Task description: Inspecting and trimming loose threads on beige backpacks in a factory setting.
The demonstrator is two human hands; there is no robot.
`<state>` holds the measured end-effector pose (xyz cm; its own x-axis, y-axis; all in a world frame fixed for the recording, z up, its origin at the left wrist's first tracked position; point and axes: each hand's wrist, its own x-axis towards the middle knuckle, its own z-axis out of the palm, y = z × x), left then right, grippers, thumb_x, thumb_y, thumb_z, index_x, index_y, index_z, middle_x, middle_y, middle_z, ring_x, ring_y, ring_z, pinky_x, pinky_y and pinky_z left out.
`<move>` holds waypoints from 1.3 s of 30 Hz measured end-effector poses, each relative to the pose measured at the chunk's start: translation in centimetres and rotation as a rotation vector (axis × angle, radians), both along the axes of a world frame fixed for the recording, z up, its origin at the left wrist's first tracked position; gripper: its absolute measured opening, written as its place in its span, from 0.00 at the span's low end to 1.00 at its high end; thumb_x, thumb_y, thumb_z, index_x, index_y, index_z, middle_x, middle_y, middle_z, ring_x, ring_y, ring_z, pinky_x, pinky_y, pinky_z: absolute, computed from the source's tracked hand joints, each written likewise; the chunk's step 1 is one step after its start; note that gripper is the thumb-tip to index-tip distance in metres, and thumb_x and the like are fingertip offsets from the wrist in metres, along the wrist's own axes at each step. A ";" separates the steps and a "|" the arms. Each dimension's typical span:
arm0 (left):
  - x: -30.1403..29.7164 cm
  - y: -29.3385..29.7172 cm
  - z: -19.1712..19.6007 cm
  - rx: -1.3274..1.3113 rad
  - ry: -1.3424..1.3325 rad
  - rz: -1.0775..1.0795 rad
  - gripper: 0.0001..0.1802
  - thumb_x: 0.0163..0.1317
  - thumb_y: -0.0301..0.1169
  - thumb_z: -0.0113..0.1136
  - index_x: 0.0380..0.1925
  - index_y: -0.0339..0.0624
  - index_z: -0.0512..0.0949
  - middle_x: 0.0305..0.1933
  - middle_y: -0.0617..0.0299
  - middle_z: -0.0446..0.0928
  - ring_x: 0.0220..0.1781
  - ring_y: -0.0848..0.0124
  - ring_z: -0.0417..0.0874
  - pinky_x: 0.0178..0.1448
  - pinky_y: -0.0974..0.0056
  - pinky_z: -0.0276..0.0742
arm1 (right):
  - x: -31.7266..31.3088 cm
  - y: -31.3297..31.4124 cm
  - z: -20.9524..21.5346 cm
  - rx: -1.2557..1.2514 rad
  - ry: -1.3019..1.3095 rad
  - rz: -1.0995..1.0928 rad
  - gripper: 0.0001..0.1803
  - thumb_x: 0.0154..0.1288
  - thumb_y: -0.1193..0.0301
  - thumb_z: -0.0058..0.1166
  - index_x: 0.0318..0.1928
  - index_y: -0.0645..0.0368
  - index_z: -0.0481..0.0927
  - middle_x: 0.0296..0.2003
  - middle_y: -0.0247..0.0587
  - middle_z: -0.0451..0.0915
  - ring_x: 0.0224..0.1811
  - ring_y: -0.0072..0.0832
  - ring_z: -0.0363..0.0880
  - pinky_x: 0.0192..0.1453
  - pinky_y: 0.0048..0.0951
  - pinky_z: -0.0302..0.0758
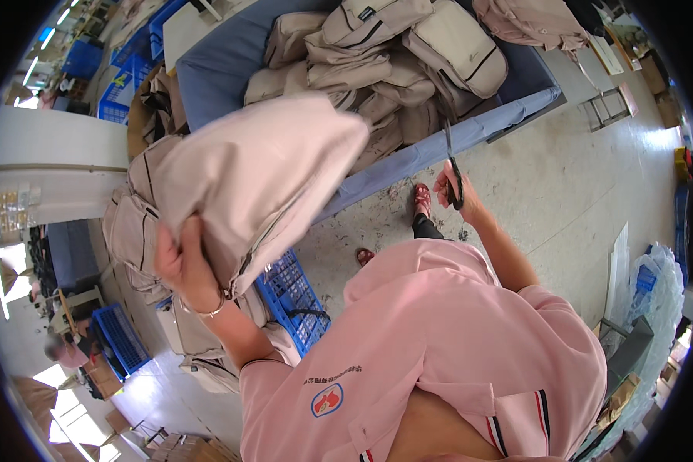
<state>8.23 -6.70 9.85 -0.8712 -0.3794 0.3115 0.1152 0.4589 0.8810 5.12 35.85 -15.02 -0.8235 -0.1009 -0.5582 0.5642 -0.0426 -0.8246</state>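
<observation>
Beige bag (266, 165), blurred, is raised at left, its edge pinched in the person's left hand (186, 268); the right hand (471, 203) closes around black-handled scissors (456, 179), near a blue bin (431, 159).

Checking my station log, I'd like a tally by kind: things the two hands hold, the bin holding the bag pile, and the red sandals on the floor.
Pale beige fabric bag, in the left hand: 1
Black-handled metal scissors, in the right hand: 1
Large blue fabric-lined bin: 1
Red sandals: 2
Total: 5
</observation>
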 end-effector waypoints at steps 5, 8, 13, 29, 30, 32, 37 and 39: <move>3.4 4.0 -3.3 -0.260 0.083 -0.160 0.14 0.53 0.21 0.63 0.42 0.37 0.83 0.38 0.59 0.84 0.39 0.68 0.82 0.46 0.65 0.76 | 3.3 -1.3 0.0 -0.158 -0.020 -0.187 0.36 0.69 0.34 0.40 0.40 0.60 0.74 0.29 0.40 0.78 0.24 0.27 0.77 0.30 0.29 0.76; 3.3 7.6 -9.8 -0.347 0.038 -0.564 0.20 0.42 0.19 0.64 0.40 0.43 0.85 0.39 0.61 0.83 0.42 0.60 0.81 0.48 0.59 0.75 | 3.3 -1.8 0.2 -0.269 0.029 -0.372 0.35 0.70 0.36 0.41 0.41 0.60 0.73 0.30 0.41 0.80 0.25 0.28 0.78 0.31 0.30 0.76; 7.8 8.2 -25.1 -0.318 -0.113 -0.643 0.20 0.39 0.19 0.65 0.36 0.49 0.87 0.37 0.65 0.82 0.44 0.63 0.79 0.51 0.58 0.72 | 4.0 -3.4 -0.7 -0.149 0.071 -0.305 0.27 0.69 0.45 0.54 0.38 0.60 0.74 0.28 0.37 0.79 0.25 0.21 0.78 0.29 0.23 0.75; 12.9 7.9 -26.1 -0.399 -0.168 -0.491 0.19 0.39 0.18 0.61 0.32 0.52 0.86 0.39 0.69 0.80 0.47 0.63 0.76 0.55 0.56 0.67 | 4.6 -7.5 -3.4 0.044 0.218 -0.328 0.21 0.58 0.62 0.69 0.31 0.62 0.69 0.19 0.36 0.71 0.21 0.26 0.69 0.26 0.30 0.67; 12.9 8.0 -26.1 -0.394 -0.144 -0.482 0.18 0.39 0.19 0.61 0.32 0.52 0.86 0.39 0.69 0.80 0.47 0.64 0.76 0.56 0.55 0.67 | 4.4 -6.7 -4.1 0.264 0.270 -0.273 0.19 0.59 0.63 0.68 0.31 0.60 0.71 0.20 0.33 0.73 0.21 0.22 0.72 0.24 0.27 0.68; 13.1 7.9 -26.3 -0.391 -0.123 -0.455 0.18 0.39 0.19 0.61 0.32 0.51 0.86 0.39 0.68 0.80 0.47 0.64 0.76 0.57 0.55 0.67 | 3.8 -6.3 -4.4 0.441 0.340 -0.237 0.21 0.58 0.60 0.69 0.30 0.60 0.71 0.21 0.31 0.73 0.21 0.19 0.74 0.24 0.26 0.68; 13.8 7.7 -26.9 -0.418 -0.106 -0.408 0.15 0.39 0.20 0.62 0.28 0.50 0.85 0.39 0.68 0.80 0.49 0.62 0.76 0.63 0.52 0.67 | -0.3 -8.5 -0.8 0.691 0.433 -0.277 0.25 0.55 0.58 0.72 0.32 0.63 0.70 0.20 0.39 0.71 0.21 0.26 0.67 0.26 0.33 0.65; 14.1 7.8 -26.6 -0.425 -0.112 -0.380 0.19 0.38 0.20 0.62 0.34 0.49 0.84 0.42 0.64 0.80 0.50 0.60 0.76 0.63 0.51 0.67 | -2.0 -8.3 -1.2 0.737 0.611 -0.247 0.24 0.53 0.60 0.72 0.31 0.63 0.70 0.20 0.39 0.70 0.22 0.27 0.67 0.28 0.34 0.66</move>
